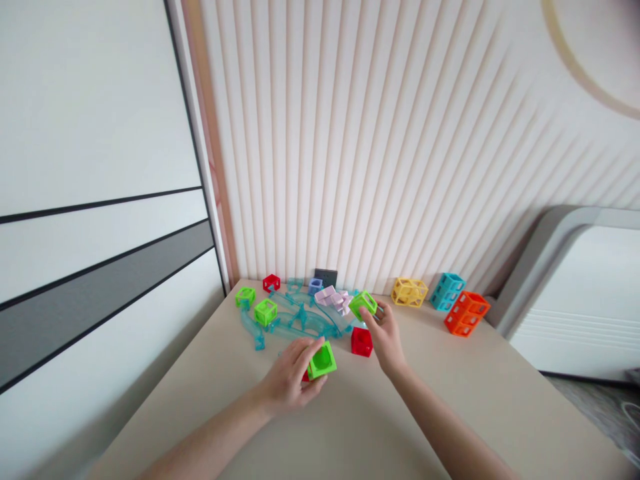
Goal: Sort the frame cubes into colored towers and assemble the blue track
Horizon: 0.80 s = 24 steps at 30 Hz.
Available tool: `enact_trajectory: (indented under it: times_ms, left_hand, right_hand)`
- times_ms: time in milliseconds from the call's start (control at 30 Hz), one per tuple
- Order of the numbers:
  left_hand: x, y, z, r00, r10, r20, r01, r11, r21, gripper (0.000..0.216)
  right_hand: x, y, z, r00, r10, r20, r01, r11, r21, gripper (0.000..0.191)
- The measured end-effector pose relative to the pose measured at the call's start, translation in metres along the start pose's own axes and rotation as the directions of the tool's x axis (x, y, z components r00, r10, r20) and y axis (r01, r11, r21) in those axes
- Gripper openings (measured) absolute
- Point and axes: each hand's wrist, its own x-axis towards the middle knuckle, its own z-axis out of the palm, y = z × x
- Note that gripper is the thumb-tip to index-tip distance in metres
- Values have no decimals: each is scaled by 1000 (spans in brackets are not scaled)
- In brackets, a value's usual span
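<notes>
My left hand (290,377) is wrapped round a green cube block (323,359) near the front middle of the table. A bit of a red block (305,375) shows between my fingers, mostly hidden behind the hand. Farther right and back, my right hand (384,333) grips another green cube block (363,305), tilted and lifted off the table. Just below that one, a red cube block (361,341) stands on the table. Beyond my hands lie several clear blue track pieces (300,317) and a pile of pale purple pieces (334,299).
At the back left are green blocks (265,311) and a red block (271,283). A small blue block (315,287) stands by a black socket (326,277). Yellow (409,292), teal (447,291) and orange (467,313) stacked frame blocks line the back right. A ribbed wall (320,133) bounds the table.
</notes>
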Motion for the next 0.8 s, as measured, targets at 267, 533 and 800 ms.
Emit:
enact_trajectory:
  times_ms: [267, 533, 800]
  left_hand:
    - [12, 36, 24, 941, -336, -44, 315, 914, -256, 71]
    - [13, 53, 19, 719, -685, 118, 565, 478, -673, 60]
    - [20, 57, 15, 659, -673, 336, 520, 84, -850, 40]
  right_hand:
    - [-54, 8, -17, 989, 145, -42, -137, 979, 150, 52]
    - [-74, 1, -4, 981, 172, 92, -193, 922, 335, 44]
    - [-78, -5, -2, 966, 216, 142, -249, 925, 287, 49]
